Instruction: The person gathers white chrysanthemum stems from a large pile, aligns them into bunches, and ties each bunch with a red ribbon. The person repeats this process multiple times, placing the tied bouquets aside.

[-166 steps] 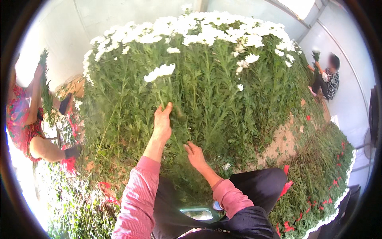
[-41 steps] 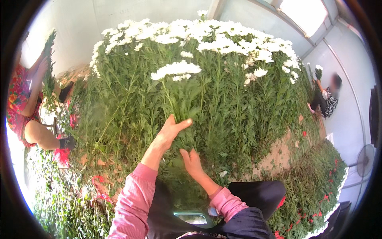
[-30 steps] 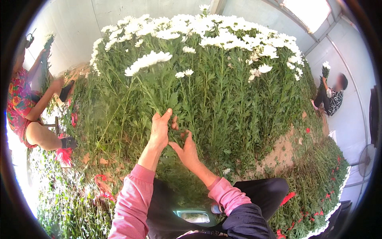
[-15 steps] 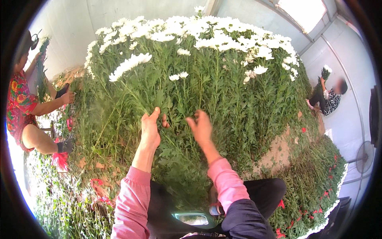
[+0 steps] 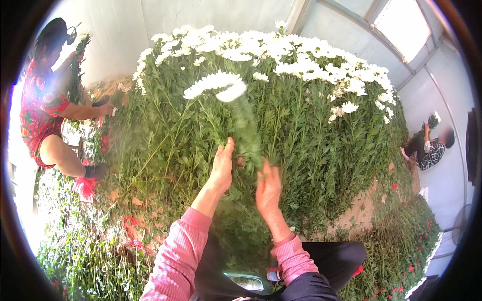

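My left hand (image 5: 221,165) is closed round the leafy stems of a bunch of white chrysanthemums (image 5: 208,84), whose heads line up in a row above it. Just to its right, my right hand (image 5: 268,186) pinches a single white chrysanthemum (image 5: 232,92). That stem is smeared by motion and leans left, its head overlapping the right end of the bunch. Behind both hands rises a broad bank of cut chrysanthemums (image 5: 301,120), green stems below and white heads along the top.
At the left, a person in a red flowered outfit (image 5: 42,108) handles green stems. Farther off at the right sits another person (image 5: 434,153) with a small bunch. Leafy bundles with red ties (image 5: 401,256) lie at the lower right; red strips (image 5: 131,233) lie at the lower left.
My right hand was bare beside the stems; now it has a single chrysanthemum, raised against the bunch. The bunch in my left hand stands more upright. The whole view has shifted left.
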Action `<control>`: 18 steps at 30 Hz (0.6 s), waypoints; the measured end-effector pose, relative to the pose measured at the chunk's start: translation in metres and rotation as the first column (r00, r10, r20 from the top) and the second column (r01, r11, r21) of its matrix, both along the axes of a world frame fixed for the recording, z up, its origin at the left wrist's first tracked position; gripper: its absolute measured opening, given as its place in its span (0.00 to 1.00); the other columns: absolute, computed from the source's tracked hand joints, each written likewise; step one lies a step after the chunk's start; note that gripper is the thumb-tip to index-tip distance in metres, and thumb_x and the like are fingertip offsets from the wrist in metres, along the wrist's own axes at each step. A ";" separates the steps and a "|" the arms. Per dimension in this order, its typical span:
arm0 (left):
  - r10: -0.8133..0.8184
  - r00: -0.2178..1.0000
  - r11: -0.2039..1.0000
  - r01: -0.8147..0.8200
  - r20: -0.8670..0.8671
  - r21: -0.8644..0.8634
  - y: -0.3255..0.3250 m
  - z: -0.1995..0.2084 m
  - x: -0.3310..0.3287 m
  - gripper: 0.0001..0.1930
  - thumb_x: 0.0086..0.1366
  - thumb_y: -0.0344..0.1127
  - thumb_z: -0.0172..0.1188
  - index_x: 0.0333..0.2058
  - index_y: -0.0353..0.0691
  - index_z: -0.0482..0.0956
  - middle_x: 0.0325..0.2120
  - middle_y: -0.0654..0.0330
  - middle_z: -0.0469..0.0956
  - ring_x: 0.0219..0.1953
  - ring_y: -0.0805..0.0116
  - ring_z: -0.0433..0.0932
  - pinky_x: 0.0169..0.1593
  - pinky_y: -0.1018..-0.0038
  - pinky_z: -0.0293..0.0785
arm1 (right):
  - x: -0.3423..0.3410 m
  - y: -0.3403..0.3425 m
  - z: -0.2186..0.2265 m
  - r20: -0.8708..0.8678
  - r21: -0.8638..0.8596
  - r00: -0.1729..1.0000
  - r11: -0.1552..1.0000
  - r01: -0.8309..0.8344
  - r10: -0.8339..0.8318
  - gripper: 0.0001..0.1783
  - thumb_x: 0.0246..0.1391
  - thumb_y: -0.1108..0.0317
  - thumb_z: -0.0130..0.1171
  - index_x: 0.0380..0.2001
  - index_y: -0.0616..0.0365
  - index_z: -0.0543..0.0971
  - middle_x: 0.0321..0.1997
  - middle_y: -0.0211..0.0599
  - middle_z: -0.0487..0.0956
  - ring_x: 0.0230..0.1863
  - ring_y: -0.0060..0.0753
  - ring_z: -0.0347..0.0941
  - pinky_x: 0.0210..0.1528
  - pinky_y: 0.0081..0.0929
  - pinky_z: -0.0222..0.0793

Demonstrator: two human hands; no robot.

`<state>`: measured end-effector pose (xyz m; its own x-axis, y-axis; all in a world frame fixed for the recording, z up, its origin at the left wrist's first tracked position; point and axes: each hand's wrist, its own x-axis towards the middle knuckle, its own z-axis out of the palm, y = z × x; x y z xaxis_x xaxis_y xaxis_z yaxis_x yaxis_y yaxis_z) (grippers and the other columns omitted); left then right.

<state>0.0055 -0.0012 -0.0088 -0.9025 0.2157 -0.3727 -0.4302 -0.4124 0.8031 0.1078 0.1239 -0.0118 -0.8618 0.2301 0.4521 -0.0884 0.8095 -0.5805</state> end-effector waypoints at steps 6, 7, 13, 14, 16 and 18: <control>-0.029 0.999 0.999 0.031 0.038 -0.043 -0.003 0.008 0.011 0.61 0.58 0.73 0.57 0.70 0.31 0.39 0.71 0.44 0.45 0.72 0.55 0.45 0.72 0.57 0.42 | 0.003 -0.015 -0.017 -0.017 0.030 0.999 0.999 -0.037 0.038 0.34 0.52 0.80 0.58 0.64 0.52 0.70 0.37 0.42 0.69 0.36 0.48 0.72 0.37 0.39 0.72; -0.047 0.998 0.998 0.048 0.029 -0.050 -0.006 0.008 0.011 0.64 0.56 0.74 0.59 0.70 0.29 0.36 0.72 0.43 0.42 0.73 0.54 0.42 0.72 0.57 0.38 | 0.004 -0.018 -0.018 0.004 0.016 0.998 0.998 -0.058 0.058 0.34 0.51 0.82 0.56 0.64 0.52 0.69 0.38 0.43 0.69 0.36 0.48 0.73 0.38 0.39 0.73; 0.152 0.987 0.988 -0.152 0.046 -0.005 -0.014 0.011 0.002 0.20 0.66 0.46 0.65 0.43 0.38 0.68 0.30 0.60 0.78 0.25 0.71 0.77 0.32 0.71 0.78 | 0.007 -0.032 -0.015 0.163 -0.080 0.958 0.971 -0.224 0.235 0.29 0.57 0.76 0.57 0.64 0.56 0.70 0.40 0.46 0.69 0.38 0.49 0.75 0.40 0.38 0.74; 0.173 0.978 0.984 -0.167 0.115 -0.062 -0.019 0.019 0.002 0.20 0.69 0.45 0.62 0.46 0.36 0.66 0.30 0.60 0.75 0.28 0.68 0.75 0.33 0.67 0.79 | -0.001 -0.027 -0.012 0.109 -0.195 0.939 0.933 -0.303 0.327 0.22 0.64 0.64 0.54 0.58 0.61 0.74 0.40 0.50 0.73 0.40 0.53 0.75 0.43 0.40 0.72; 0.273 0.960 0.962 -0.273 0.066 -0.014 -0.025 0.022 -0.004 0.19 0.70 0.46 0.61 0.43 0.38 0.64 0.27 0.60 0.71 0.26 0.69 0.71 0.31 0.67 0.76 | -0.045 -0.004 -0.047 0.035 -0.216 0.965 0.945 -0.246 0.259 0.29 0.71 0.50 0.42 0.56 0.67 0.74 0.49 0.50 0.76 0.49 0.50 0.73 0.53 0.43 0.71; 0.340 0.939 0.940 -0.339 0.057 -0.027 -0.033 0.019 -0.006 0.20 0.70 0.48 0.60 0.39 0.41 0.61 0.24 0.60 0.69 0.23 0.68 0.67 0.30 0.65 0.72 | -0.099 0.024 -0.064 0.167 -0.234 0.985 0.968 0.086 -0.047 0.29 0.70 0.51 0.44 0.56 0.69 0.73 0.55 0.58 0.75 0.56 0.54 0.71 0.58 0.46 0.67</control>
